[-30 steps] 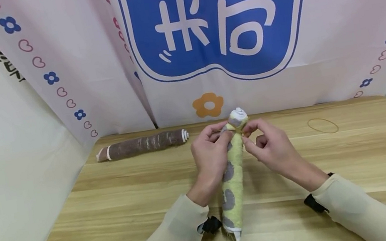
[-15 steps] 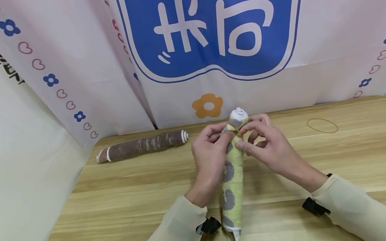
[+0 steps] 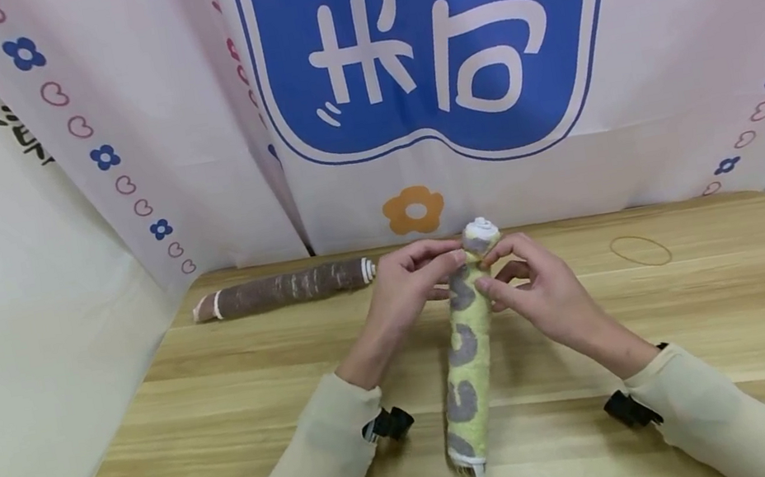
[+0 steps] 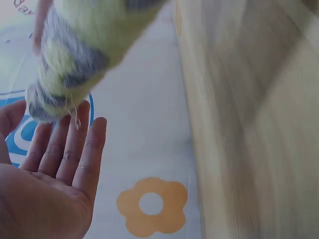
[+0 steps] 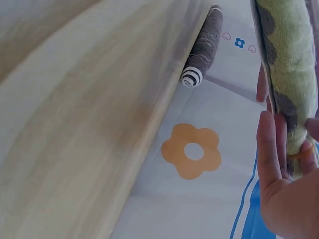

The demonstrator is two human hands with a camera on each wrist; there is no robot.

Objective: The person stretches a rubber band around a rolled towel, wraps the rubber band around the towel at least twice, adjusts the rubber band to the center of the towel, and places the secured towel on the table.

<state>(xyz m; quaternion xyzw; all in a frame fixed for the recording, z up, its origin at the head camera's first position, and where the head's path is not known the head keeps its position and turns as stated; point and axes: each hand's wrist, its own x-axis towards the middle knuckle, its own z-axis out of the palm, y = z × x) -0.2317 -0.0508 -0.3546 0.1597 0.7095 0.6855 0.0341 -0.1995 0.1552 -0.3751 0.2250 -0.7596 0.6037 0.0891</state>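
A rolled yellow towel [image 3: 470,341] with grey patches runs lengthwise in front of me, its white coiled end pointing away. An orange-yellow rubber band [image 5: 302,153] circles it just below that end. My right hand [image 3: 545,292] grips the roll there, thumb on the near face and fingers at the far side. At the opposite side, my left hand [image 3: 394,291] touches the roll with thumb and fingertips near the band. In the left wrist view the left hand's fingers [image 4: 62,154] are nearly straight, palm showing, with the towel's end over the fingertips.
A second rolled towel [image 3: 285,289], brown with a white-ringed end, lies at the back left of the wooden table [image 3: 232,429]. A loose rubber band [image 3: 611,245] lies at the back right. A printed cloth [image 3: 344,186] hangs behind the table.
My left hand has loosened from round the roll and shifted left, its fingers straighter. The towel has moved slightly right. My right hand stays at the banded end.
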